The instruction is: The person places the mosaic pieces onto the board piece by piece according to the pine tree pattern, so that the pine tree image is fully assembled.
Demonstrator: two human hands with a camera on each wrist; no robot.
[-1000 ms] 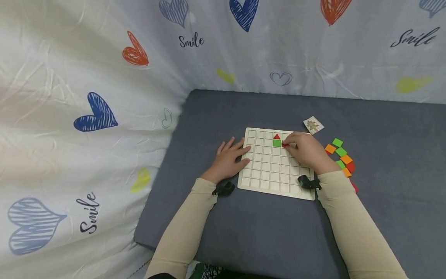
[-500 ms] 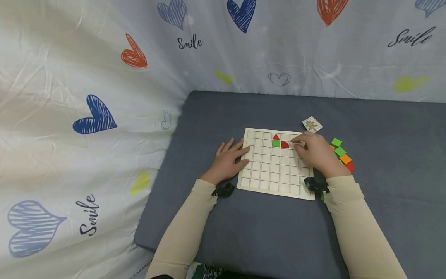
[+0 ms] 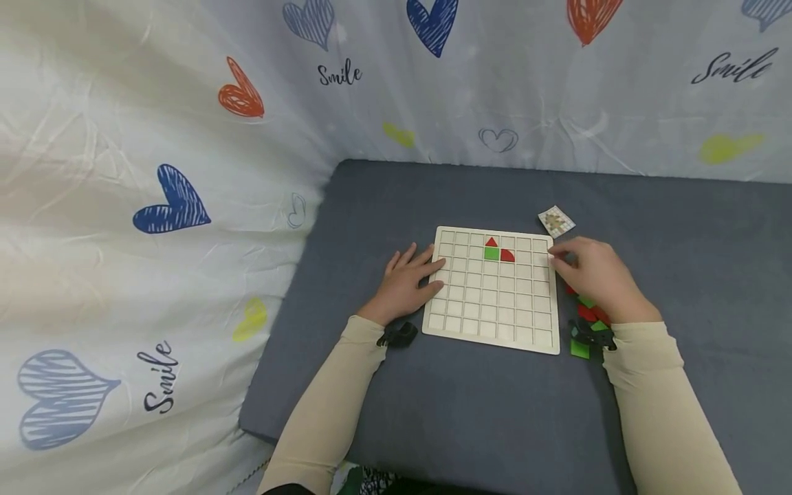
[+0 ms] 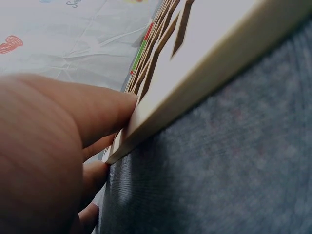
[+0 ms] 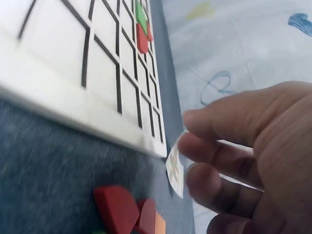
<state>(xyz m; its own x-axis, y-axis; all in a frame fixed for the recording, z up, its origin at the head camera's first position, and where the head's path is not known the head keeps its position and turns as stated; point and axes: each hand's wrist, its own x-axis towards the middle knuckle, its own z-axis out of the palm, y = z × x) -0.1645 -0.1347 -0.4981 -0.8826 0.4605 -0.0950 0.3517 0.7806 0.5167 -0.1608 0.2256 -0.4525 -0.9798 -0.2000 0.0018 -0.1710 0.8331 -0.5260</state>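
- While the left hand [image 3: 401, 285] lies at the 9 o'clock edge of the pale gridded board [image 3: 479, 295], its grip is spread, thumb and forefinger resting on the rim with a gap between them.
- Near the board's 3 o'clock is the right hand [image 3: 599, 271], fingertips just beside the edge toward 2 o'clock; whether they touch it I cannot tell.
- The right grip is clamped on nothing: fingers loosely bent, tips slightly apart in the right wrist view.
- The board lies flat on the grey desk [image 3: 433, 412].
- Toward the board's 12 o'clock a green square [image 3: 491, 254] fills one cell; a red triangle [image 3: 491, 243] sits at its 12 o'clock, a red quarter-round [image 3: 507, 256] at its 3 o'clock.
- Just off the board, between 1 and 2 o'clock, a small patterned card [image 3: 557, 221] lies askew.
- From 3 to 4 o'clock lie loose red pieces [image 3: 586, 313], partly hidden by the right hand and wrist, with a green tile [image 3: 579, 349] at 4 o'clock.
- Beyond the desk, from 9 through 12 o'clock, hangs a heart-printed curtain [image 3: 526, 75].
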